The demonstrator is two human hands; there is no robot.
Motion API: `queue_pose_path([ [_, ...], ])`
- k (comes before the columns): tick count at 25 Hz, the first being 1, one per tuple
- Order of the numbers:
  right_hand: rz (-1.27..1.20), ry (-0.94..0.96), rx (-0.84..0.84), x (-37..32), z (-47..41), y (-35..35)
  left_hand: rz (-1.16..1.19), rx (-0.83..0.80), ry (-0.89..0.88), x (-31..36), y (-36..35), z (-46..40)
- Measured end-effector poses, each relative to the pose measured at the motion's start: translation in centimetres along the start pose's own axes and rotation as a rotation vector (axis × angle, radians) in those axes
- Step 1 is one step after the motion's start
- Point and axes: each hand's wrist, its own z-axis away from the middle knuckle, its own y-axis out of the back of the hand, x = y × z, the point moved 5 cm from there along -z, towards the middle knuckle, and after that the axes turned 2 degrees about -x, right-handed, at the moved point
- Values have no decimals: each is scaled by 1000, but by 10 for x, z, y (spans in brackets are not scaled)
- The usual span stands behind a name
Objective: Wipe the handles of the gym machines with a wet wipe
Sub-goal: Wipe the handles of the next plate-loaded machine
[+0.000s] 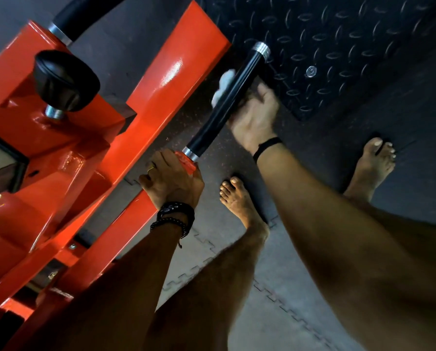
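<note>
Right hand (253,115) is on the glossy black cylindrical handle (227,100) of the red-painted steel gym machine (151,97), fingers curled round the far side of the bar with the crumpled white wet wipe (223,87) pinned against it, a tuft of the wipe showing above the handle about midway between its two silver end collars. Left hand (171,178) clamps the red stub just below the handle's lower collar, fingers wrapped tight, bracing the arm of the machine. Beyond the handle's upper end lies the dark diamond-pattern tread plate (338,46); to the left of the handle, across the red beam, sits a black rounded adjustment knob (65,79); farther up and left of the handle a second black grip (85,16) runs out of view. Below the handle, two bare feet stand on grey interlocking floor mats (275,300). My read on the feel: that handle looks hard, smooth and shiny, so a damp wipe should slide freely along it, maybe too freely, and the wipe itself is limp, light and easily bunched or torn. Best hold, I'd say, is wrapping the wipe round the bar under a full palm grip, with the other hand steadying the frame as it does here.
</note>
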Motion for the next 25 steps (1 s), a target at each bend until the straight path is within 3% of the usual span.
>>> queue_pose_path([
  [2, 109, -157, -43, 36, 23, 6, 7, -117, 7, -3, -6, 2],
  [4, 126, -217, -86, 75, 49, 7, 9, -97, -7, -5, -9, 3],
  [7, 13, -104, 54, 42, 45, 10, 51, -93, -15, -4, -11, 3],
  [10, -18, 183, 152, -31, 29, 4, 71, -103, -19, -6, -14, 2],
  [13, 295, 413, 206, -44, 32, -6, 85, -118, -8, -7, -16, 2],
  [19, 1177, 704, 122, 58, 96, 2, 41, -91, -12, -5, -14, 2],
  [22, 1329, 906, 32, 7, 68, -9, 56, -109, -22, -5, -16, 2],
  [25, 1465, 1108, 185, -71, 32, -31, 68, -102, -23, -6, -16, 2],
])
